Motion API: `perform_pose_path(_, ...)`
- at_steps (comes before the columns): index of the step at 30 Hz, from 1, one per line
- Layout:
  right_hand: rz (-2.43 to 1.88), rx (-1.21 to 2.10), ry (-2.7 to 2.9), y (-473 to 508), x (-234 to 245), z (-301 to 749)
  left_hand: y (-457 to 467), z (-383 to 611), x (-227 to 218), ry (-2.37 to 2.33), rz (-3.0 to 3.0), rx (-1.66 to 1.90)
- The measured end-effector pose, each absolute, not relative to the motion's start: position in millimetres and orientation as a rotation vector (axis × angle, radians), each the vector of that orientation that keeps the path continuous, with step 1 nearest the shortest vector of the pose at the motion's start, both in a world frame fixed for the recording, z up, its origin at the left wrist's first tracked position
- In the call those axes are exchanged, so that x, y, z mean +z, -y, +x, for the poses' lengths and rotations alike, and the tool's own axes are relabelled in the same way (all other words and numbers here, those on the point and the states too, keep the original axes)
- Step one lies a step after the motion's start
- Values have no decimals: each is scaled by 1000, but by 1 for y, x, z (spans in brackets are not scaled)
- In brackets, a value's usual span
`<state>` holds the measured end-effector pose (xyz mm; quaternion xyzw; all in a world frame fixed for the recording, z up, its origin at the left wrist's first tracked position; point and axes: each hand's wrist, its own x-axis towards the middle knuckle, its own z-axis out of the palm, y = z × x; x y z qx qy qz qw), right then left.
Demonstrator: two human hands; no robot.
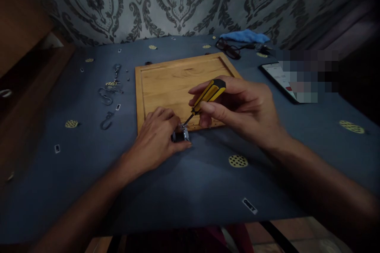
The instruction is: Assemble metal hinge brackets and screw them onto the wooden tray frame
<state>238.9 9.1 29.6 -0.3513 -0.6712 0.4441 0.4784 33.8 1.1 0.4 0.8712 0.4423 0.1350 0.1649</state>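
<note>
My right hand [237,106] is closed around a screwdriver [208,95] with a yellow and black handle, tilted so its tip points down and left. The tip meets a small metal part [183,132] at the near edge of a wooden board [166,83]. My left hand [157,138] lies on the blue cloth with its fingers pinched on that small metal part, holding it against the board's edge. Most of the part is hidden under my fingers.
A blue patterned tablecloth [192,189] covers the table. Metal hooks and small hardware [109,95] lie at the left. Glasses [228,49], a blue cloth [245,36] and a phone [279,79] sit at the back right. Patterned wallpaper stands behind.
</note>
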Motion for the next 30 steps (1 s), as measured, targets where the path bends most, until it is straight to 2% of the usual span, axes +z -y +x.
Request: perform_pose_path(30,-836,1060,1630,-8,38,242,-1,34,0,-1265,2481,396)
